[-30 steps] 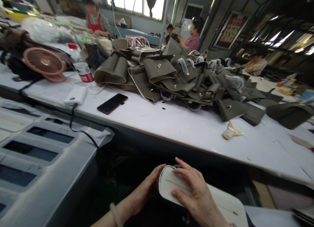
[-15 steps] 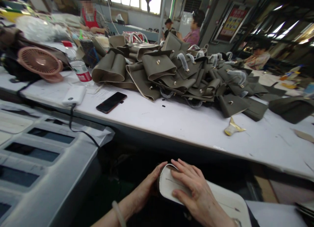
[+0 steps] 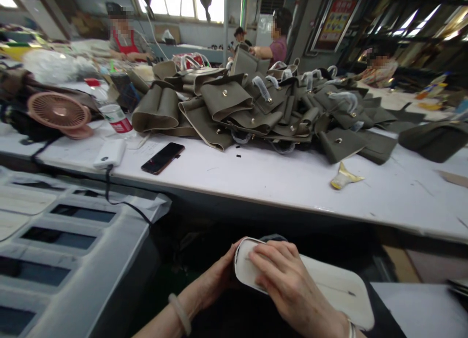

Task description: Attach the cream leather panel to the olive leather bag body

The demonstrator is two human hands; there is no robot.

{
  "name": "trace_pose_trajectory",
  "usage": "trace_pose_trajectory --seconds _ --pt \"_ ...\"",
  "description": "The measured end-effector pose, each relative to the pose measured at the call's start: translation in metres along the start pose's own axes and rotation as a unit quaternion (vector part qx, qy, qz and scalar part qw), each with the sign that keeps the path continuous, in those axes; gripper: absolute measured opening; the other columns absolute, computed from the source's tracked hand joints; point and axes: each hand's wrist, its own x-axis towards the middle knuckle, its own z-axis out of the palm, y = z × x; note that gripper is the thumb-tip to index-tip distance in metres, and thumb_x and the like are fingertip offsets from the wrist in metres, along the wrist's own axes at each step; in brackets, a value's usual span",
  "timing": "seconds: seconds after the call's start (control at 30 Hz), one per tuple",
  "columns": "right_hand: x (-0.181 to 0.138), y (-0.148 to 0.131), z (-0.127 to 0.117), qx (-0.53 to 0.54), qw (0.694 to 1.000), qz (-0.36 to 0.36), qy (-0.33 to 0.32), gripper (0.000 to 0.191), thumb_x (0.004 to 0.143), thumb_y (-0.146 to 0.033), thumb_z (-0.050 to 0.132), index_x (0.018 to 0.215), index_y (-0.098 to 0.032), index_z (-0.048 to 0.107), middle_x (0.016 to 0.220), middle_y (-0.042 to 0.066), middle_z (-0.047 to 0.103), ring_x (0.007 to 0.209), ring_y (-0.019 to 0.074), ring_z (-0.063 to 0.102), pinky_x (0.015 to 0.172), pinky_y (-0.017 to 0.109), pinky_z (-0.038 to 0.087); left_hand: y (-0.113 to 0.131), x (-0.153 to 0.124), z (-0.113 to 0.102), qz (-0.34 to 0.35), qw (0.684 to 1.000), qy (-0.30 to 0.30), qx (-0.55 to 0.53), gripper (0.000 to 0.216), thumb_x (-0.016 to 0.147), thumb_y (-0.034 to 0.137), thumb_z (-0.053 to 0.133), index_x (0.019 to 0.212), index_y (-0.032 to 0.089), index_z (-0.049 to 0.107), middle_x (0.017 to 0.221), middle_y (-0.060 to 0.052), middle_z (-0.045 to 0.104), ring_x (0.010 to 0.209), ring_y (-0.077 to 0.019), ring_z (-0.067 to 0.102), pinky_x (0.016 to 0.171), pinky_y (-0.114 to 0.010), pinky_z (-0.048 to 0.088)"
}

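Observation:
Low in the head view, both my hands hold a flat white oval panel (image 3: 329,289) with a thin line down its face, kept below the table edge. My left hand (image 3: 219,277) grips its rounded left end from underneath, a pale bangle on that wrist. My right hand (image 3: 288,284) lies flat on top of the panel, fingers spread and pointing left. A dark piece shows just behind the panel's far edge.
A white worktable (image 3: 278,182) carries a big heap of olive leather bag parts (image 3: 256,109), a black phone (image 3: 163,158), a white power bank (image 3: 109,154) with a cable, a pink fan (image 3: 58,111), a water bottle (image 3: 115,119). Grey trays (image 3: 54,231) stand left. Several people sit beyond.
The view has drifted so the table sits higher and further left. My right hand slid slightly left over the panel's end; both hands keep their hold.

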Motion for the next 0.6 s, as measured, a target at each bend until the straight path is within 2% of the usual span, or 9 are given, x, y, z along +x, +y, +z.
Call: trace_pose_trajectory --seconds 0.07,0.17,0.27,0.37,0.5,0.6 --pt "0.002 0.000 0.001 0.034 0.999 -0.020 -0.009 0.038 0.091 0.000 0.046 0.125 -0.015 0.056 0.127 0.006 0.063 0.117 0.0196 0.050 0.101 0.037 0.041 0.000 -0.001 0.000 -0.016 1.000 0.006 0.009 0.068 0.092 0.067 0.037 0.138 0.020 0.053 0.138 -0.013 0.059 0.130 -0.0349 0.048 0.108 -0.051 0.034" --pt "0.006 0.000 0.001 0.074 0.997 0.019 -0.028 0.037 0.092 -0.001 0.046 0.122 -0.018 0.059 0.131 0.004 0.062 0.121 0.0182 0.050 0.106 0.035 0.040 -0.002 -0.001 -0.002 -0.019 1.000 0.011 0.004 0.068 0.093 0.067 0.035 0.138 0.019 0.054 0.134 -0.014 0.061 0.126 -0.0340 0.050 0.109 -0.051 0.033" --pt "0.012 -0.002 -0.002 0.116 0.989 0.054 -0.078 0.027 0.094 -0.006 0.049 0.108 -0.021 0.066 0.125 0.003 0.066 0.114 0.0167 0.054 0.102 0.033 0.044 -0.005 -0.001 -0.004 0.000 1.000 0.004 -0.012 0.063 0.095 0.063 0.035 0.143 0.023 0.048 0.138 -0.011 0.059 0.124 -0.0308 0.052 0.110 -0.049 0.032" --pt "0.018 -0.005 -0.004 0.127 0.983 0.059 -0.115 0.029 0.092 -0.006 0.049 0.104 -0.023 0.069 0.113 0.003 0.070 0.105 0.0178 0.058 0.096 0.034 0.048 -0.004 -0.002 -0.005 0.009 1.000 -0.004 -0.018 0.061 0.096 0.062 0.034 0.144 0.026 0.046 0.142 -0.010 0.057 0.125 -0.0296 0.052 0.111 -0.049 0.031" --pt "0.022 -0.007 -0.003 0.117 0.986 0.056 -0.107 0.032 0.093 -0.007 0.046 0.098 -0.025 0.072 0.103 0.004 0.072 0.098 0.0203 0.060 0.088 0.036 0.051 -0.002 -0.007 -0.006 -0.013 1.000 -0.015 0.008 0.068 0.096 0.065 0.027 0.141 0.021 0.051 0.136 -0.014 0.061 0.122 -0.0315 0.055 0.111 -0.051 0.030" --pt "0.020 -0.008 -0.003 0.116 0.986 0.062 -0.099 0.031 0.093 -0.008 0.047 0.095 -0.026 0.073 0.102 0.003 0.071 0.096 0.0197 0.059 0.088 0.035 0.050 0.000 -0.012 -0.007 -0.028 0.999 -0.024 0.009 0.071 0.096 0.065 0.025 0.140 0.017 0.052 0.136 -0.015 0.061 0.124 -0.0323 0.054 0.111 -0.051 0.031"
